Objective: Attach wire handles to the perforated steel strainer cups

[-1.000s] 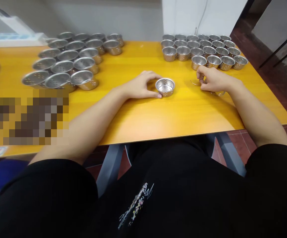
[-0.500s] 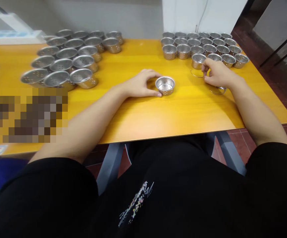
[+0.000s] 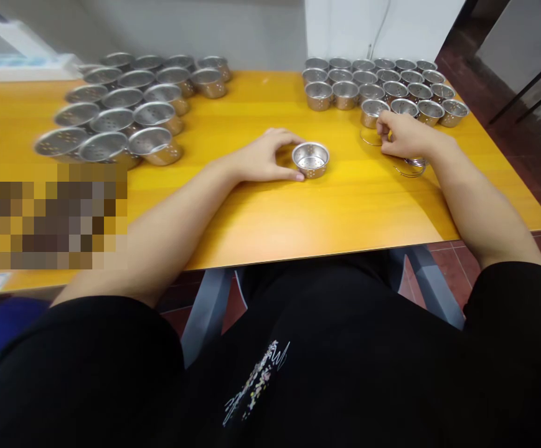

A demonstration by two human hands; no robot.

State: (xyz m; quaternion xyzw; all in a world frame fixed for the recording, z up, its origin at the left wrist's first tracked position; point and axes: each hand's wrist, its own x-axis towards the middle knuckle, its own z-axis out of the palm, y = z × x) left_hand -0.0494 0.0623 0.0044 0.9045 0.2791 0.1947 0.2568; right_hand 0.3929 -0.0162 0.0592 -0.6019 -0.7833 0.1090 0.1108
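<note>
A small round metal cup [image 3: 310, 160] with holes stands upright on the yellow table [image 3: 270, 230]. My left hand [image 3: 270, 157] is around its left side, thumb and fingers touching it. My right hand [image 3: 403, 134] is pinched over a thin wire ring [image 3: 369, 138], in front of the right group of cups. More wire rings [image 3: 411, 169] lie on the table just below my right hand, partly hidden by it.
Rows of metal cups [image 3: 373, 113] stand at the back right, and more metal cups [image 3: 155, 146] at the back left. A white power strip [image 3: 27, 67] is at the far left. A blurred, pixelated patch covers the left front.
My right hand has shifted slightly left, its fingers closer to the wire ring. My left hand stays at the cup. The view has moved a little.
</note>
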